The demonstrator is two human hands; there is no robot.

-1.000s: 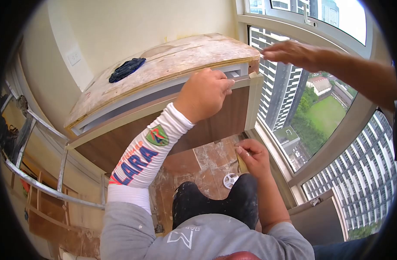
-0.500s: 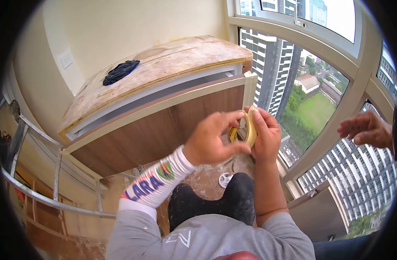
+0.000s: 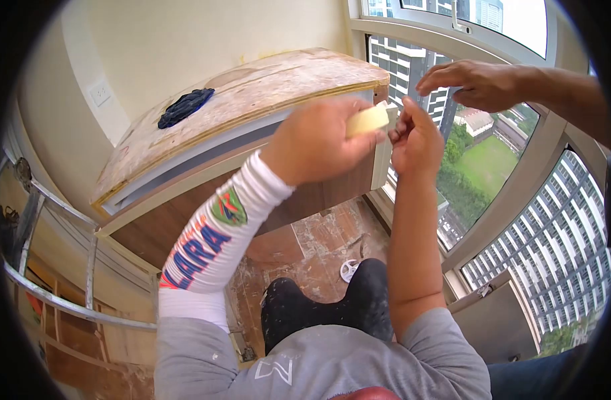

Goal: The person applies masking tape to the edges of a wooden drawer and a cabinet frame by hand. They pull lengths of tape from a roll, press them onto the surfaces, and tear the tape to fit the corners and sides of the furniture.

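My left hand [image 3: 312,137], slightly blurred, is closed around a cream roll of masking tape [image 3: 367,121], its edge facing right. Just right of the roll is my right hand [image 3: 419,143], fingers curled in and thumb pointing up; whatever they may pinch is hidden. Both hands are at the right end of a low wooden cabinet, in front of its brown wood-grain front panel [image 3: 305,190] with a pale top edge. The stained plywood top [image 3: 272,83] lies behind them. Another person's hand [image 3: 479,83] reaches in from the right above my right hand, apart from it.
A dark crumpled cloth [image 3: 185,108] lies on the cabinet top. On my left stands a metal ladder [image 3: 85,310]. A white plastic reel [image 3: 349,269] rests on the stained floor [image 3: 319,237] by my knee. Tall windows [image 3: 485,167] line the right side.
Both my hands have risen toward the cabinet's right corner and moved apart; the tape roll is now in my left hand alone. The other person's hand has moved up and left.
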